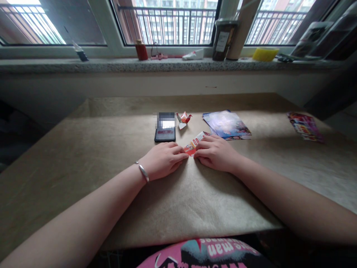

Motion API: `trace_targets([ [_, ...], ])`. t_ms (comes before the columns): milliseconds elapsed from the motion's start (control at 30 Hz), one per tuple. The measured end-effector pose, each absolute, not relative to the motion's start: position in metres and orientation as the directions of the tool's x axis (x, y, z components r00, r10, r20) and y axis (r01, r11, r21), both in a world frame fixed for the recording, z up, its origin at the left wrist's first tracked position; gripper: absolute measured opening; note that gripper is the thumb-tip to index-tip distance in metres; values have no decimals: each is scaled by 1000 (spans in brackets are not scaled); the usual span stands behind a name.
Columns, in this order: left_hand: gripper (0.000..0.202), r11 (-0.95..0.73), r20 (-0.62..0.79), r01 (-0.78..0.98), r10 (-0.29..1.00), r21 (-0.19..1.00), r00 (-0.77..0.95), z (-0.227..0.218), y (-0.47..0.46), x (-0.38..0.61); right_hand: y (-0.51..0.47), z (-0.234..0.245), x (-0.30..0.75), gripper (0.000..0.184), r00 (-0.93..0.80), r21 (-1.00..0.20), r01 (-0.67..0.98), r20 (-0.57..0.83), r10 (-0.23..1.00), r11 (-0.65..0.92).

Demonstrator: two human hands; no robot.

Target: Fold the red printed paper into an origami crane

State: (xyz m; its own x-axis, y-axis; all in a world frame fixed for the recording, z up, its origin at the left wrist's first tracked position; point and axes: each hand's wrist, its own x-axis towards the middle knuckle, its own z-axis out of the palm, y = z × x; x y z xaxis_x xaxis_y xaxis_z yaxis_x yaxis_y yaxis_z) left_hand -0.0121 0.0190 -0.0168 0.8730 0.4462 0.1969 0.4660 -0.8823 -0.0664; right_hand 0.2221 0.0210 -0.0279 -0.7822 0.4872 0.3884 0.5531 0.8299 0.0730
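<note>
Paper point(191, 147), printed red and white, lies nearer my camera than the phone point(165, 135) and to its right, between the fingers of my left hand point(163, 160) and right hand point(216, 153), both apparently pinching it. My right fingers cover much of its far side, so I can't make out every fold. The phone's screen point(166, 123) is pixelated; my forearms point(104, 208) run out of frame.
</note>
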Motion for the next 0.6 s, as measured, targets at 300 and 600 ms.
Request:
trace_targets([
  [300, 34, -888, 177, 448, 427, -104, 887, -20, 19, -14, 21, -24, 232, 19, -786, 61, 547, 382, 487, 835],
  [600, 24, -871, 241, 479, 444, -109, 863, -19, 19, -13, 25, -35, 225, 22, -762, -5, 541, 420, 493, 841],
])
